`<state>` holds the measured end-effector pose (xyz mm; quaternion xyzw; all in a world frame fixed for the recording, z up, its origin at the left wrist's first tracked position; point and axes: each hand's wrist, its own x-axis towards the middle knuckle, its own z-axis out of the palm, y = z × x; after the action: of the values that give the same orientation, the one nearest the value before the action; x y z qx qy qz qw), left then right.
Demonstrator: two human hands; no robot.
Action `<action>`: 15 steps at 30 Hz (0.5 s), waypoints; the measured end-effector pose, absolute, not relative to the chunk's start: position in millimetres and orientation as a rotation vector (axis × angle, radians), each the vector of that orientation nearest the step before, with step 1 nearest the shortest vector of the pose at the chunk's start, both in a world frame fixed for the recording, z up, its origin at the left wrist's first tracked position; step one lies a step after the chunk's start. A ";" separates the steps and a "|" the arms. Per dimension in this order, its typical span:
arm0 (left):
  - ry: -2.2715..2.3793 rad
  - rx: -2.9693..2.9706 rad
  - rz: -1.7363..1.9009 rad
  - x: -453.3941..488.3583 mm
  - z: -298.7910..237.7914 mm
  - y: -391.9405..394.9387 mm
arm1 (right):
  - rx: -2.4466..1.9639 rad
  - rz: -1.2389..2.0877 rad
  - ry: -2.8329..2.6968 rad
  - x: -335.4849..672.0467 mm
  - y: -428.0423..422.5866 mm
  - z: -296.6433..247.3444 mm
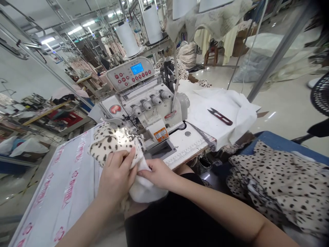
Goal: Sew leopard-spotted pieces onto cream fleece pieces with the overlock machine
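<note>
A cream fabric piece (108, 145) with dark spots and a white side lies at the needle area of a white overlock sewing machine (151, 106). My left hand (117, 171) grips this fabric just in front of the lit presser foot, with its fingers curled. Close beside it, my right hand (156, 173) pinches the white part of the fabric between thumb and fingers. The white part hangs down over my lap. The machine's control panel (130, 73) shows a lit blue screen.
Dark red thread snips (220, 116) lie on white cloth (200, 103) right of the machine. More spotted fabric (288, 181) is heaped on a blue surface at the right. White thread cones (128, 39) stand above the machine. A metal pole (277, 51) and a black fan (320, 94) stand at the right.
</note>
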<state>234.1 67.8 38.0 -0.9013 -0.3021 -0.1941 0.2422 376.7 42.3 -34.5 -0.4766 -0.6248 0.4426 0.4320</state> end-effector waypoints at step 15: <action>-0.676 -2.534 -0.622 238.8 42.1 70.7 | -1.185 0.968 -1.692 383.1 30.6 -31.2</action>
<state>238.8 70.7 42.1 -0.9169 -0.2447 -0.2249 0.2212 383.1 30.6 -31.2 -0.4722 -0.6742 0.3855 0.4170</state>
